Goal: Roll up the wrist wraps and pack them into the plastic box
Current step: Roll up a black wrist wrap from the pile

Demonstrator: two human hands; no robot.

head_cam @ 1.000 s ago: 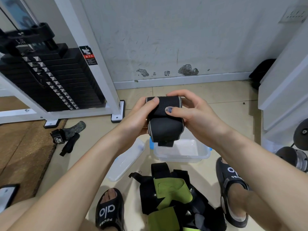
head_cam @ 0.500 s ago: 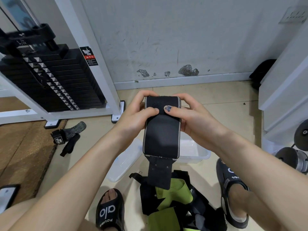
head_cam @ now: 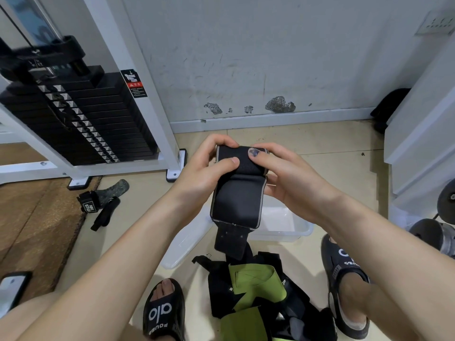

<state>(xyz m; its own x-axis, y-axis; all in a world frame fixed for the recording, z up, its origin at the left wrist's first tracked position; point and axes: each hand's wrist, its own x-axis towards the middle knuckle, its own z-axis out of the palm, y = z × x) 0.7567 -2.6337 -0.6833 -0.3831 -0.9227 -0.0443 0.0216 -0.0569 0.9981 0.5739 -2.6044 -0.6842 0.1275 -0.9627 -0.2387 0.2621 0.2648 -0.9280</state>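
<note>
A black wrist wrap (head_cam: pixel 237 200) with grey edging hangs in front of me, its top end curled into a small roll. My left hand (head_cam: pixel 204 173) grips the roll from the left, thumb on top. My right hand (head_cam: pixel 285 175) grips it from the right, thumb pressing the top edge. The wrap's narrow black tail dangles down over the clear plastic box (head_cam: pixel 293 228) on the floor, which is partly hidden behind the wrap. A pile of black and green wraps (head_cam: pixel 256 291) lies on the floor between my feet.
The box's clear lid (head_cam: pixel 183 247) lies on the floor to its left. A weight-stack machine (head_cam: pixel 73 119) stands at the left, with black lifting straps (head_cam: pixel 103 203) beside a brown mat. A white cabinet and dumbbell (head_cam: pixel 433 232) are at the right. A phone (head_cam: pixel 11 289) lies bottom left.
The wrap unfolded from a compact bundle and hung down long. Now both hands have curled its top end over into a small roll, shortening the hanging part.
</note>
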